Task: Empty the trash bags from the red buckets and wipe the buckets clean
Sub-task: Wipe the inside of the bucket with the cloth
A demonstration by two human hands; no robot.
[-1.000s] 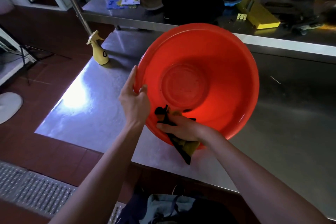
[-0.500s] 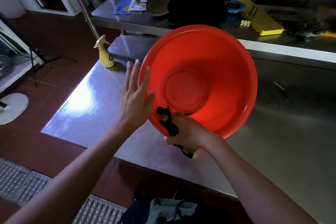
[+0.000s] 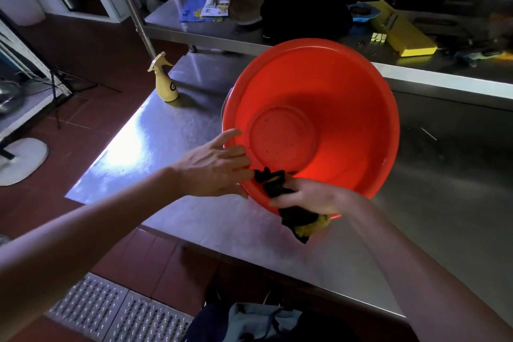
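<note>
near the front edge of the steel counter [image 3: 172, 130] the red bucket [image 3: 333, 97] is tipped on its side, mouth toward the camera, no bag inside. the right hand [image 3: 311, 197] is curled round a dark and yellow cloth [image 3: 294, 216] at the lower rim. the left hand [image 3: 213, 169], fingers straight and holding nothing, lies against the rim. with so loose a brace, a hard wipe could probably roll the bucket or push it off the edge; specks on its base may get missed.
</note>
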